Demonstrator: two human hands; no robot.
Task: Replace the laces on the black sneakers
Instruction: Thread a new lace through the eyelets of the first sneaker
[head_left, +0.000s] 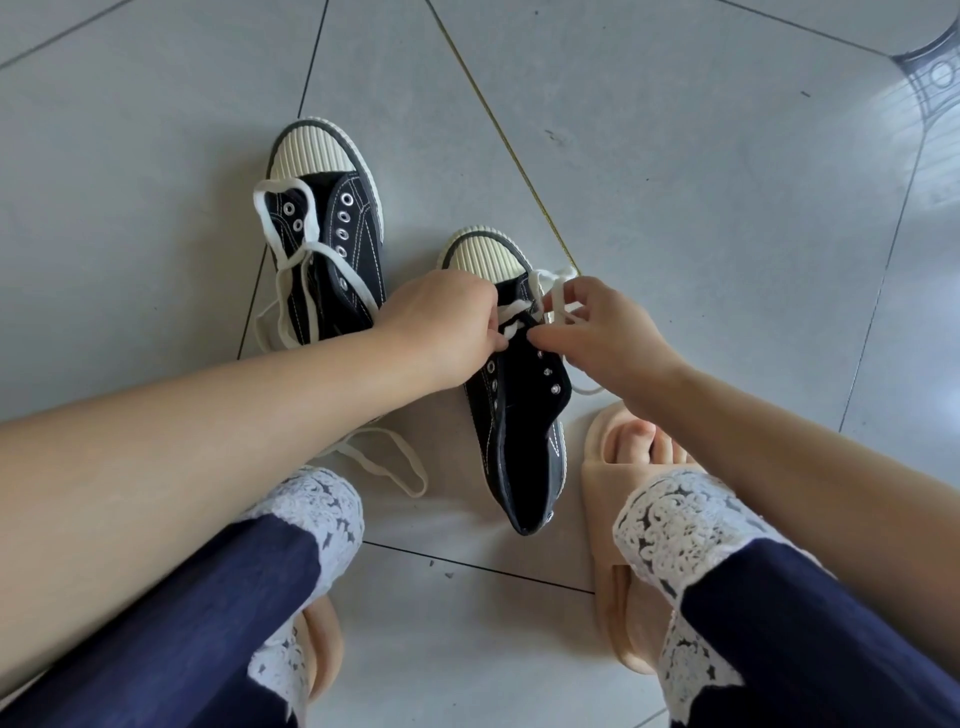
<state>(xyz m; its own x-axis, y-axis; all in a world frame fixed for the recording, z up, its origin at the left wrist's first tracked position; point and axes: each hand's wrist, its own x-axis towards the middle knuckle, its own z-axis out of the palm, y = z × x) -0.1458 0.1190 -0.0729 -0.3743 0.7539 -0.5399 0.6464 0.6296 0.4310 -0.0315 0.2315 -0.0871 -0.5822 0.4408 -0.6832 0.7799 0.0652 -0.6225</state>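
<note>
My left hand (447, 322) and right hand (605, 332) each pinched the white lace (513, 310) on the nearer sneaker (519, 421); uneven pulling, I judged, risked lopsided ends.

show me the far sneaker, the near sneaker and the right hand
far sneaker (359, 223), head view, black upper beside eyelets
near sneaker (519, 402), head view, black upper
right hand (608, 332), head view, back of hand

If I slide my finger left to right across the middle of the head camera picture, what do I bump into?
Far sneaker → left hand → right hand. The near sneaker lies under both hands, which pinch its white lace, so its place is unclear.
</note>
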